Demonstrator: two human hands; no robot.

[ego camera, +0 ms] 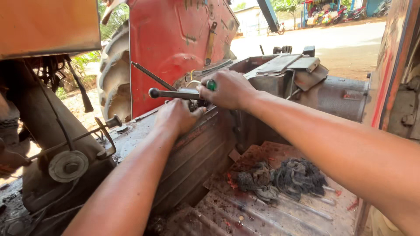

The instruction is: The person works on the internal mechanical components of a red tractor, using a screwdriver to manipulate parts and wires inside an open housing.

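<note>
Resting on rusty tractor floor plate (271, 209), outdoors: greasy rags (280, 179).

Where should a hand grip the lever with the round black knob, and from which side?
Grip the lever at its bare shaft just behind the round knob, coming from above. It lies nearly level, pointing left, and that end is clear of both hands.

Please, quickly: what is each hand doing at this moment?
Left hand: curled shut beside the metal lever; what it grips is hidden.
Right hand: closed around a green-handled tool.
</note>
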